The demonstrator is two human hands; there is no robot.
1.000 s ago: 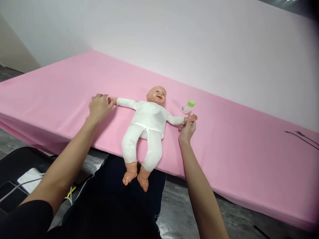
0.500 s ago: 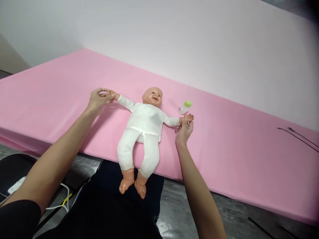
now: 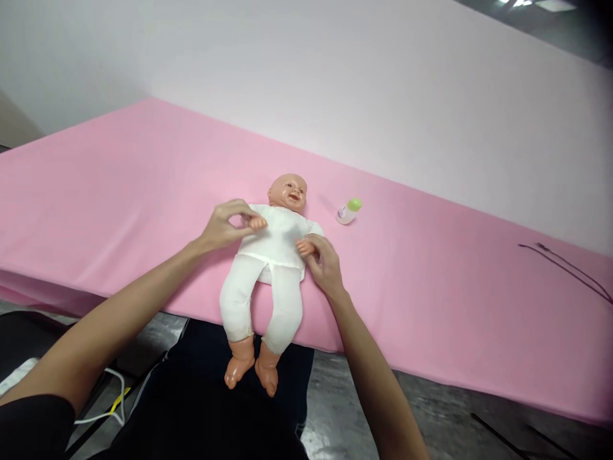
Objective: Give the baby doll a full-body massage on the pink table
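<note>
A baby doll (image 3: 272, 236) in a white top and white trousers lies on its back on the pink-covered table (image 3: 431, 287), its bare feet hanging over the near edge. My left hand (image 3: 226, 223) is closed round the doll's hand (image 3: 257, 223) on the left, holding it over the chest. With my right hand (image 3: 326, 263) I grip the doll's other hand (image 3: 305, 248) beside the lower part of the top. Both doll arms are bent inward and partly hidden by my hands. Right of the doll's head stands a small clear bottle (image 3: 348, 211) with a green cap, slightly tilted in view.
A thin black cable (image 3: 567, 268) lies on the table at the far right. Behind the table rises a pale wall (image 3: 335, 83). A white cord (image 3: 119, 399) with a yellow tag hangs at the lower left, near a black seat (image 3: 23, 338).
Both my hands have moved inward, folding the doll's arms from stretched out sideways to bent over its chest and side. The bottle still stands on the table.
</note>
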